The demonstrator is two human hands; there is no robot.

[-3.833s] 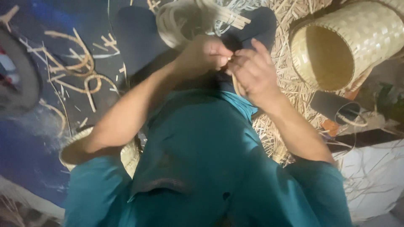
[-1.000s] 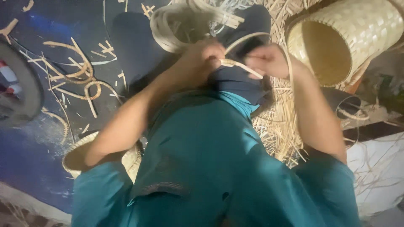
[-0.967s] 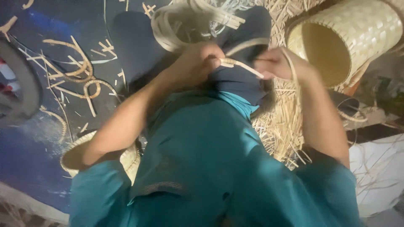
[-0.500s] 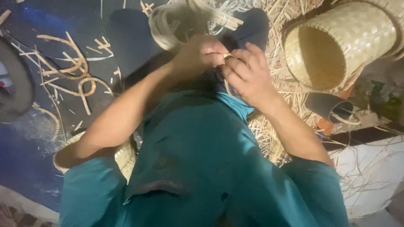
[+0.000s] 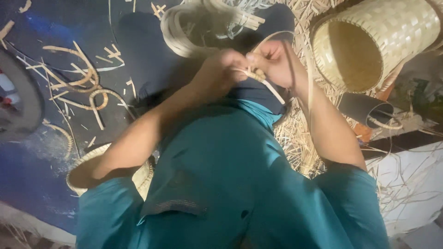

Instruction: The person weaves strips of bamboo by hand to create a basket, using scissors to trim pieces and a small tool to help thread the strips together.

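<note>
Both of my hands meet in front of my teal shirt, over my dark-trousered knee. My left hand (image 5: 221, 69) pinches a thin pale cane strip (image 5: 265, 85) near its end. My right hand (image 5: 277, 62) grips the same strip, which loops up and around in a thin arc (image 5: 272, 37) above the fingers. Just beyond the hands lies a coil of pale cane strips (image 5: 194, 27).
A woven cylindrical basket (image 5: 383, 41) lies on its side at the upper right on a litter of straw (image 5: 295, 138). A shallow woven basket (image 5: 87, 170) sits under my left elbow. Curled cane scraps (image 5: 78, 83) are scattered on the blue mat (image 5: 27, 184). A dark tube (image 5: 364, 108) lies at right.
My right hand has drawn back to the right from half a second ago, pulling the strip out into a loop again. The left hand stays in place.
</note>
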